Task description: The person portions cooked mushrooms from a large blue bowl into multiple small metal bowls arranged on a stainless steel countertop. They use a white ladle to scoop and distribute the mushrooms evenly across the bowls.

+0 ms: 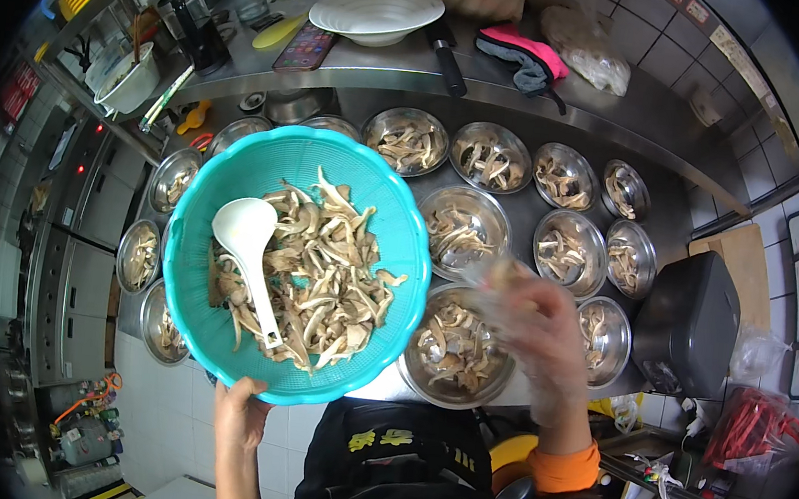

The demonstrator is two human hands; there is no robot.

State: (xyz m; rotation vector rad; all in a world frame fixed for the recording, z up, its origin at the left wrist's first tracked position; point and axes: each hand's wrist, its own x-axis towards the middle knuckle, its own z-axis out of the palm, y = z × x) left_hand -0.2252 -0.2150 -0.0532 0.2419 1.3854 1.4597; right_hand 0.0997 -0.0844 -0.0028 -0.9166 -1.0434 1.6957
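My left hand grips the near rim of a turquoise plastic colander. Inside it lie sliced mushrooms, apparently oyster mushrooms, with a white ladle resting on their left side. My right hand, in a clear plastic glove and blurred, is over the right edge of a large steel bowl that holds mushroom slices. Something pale shows at its fingertips; whether it is a slice is too blurred to tell. Behind that bowl stands another steel bowl with slices in it.
Several more steel bowls with slices crowd the steel table, some partly hidden by the colander. A dark grey bin-like container stands at the right. The raised shelf carries a white plate, a phone and a black-handled knife.
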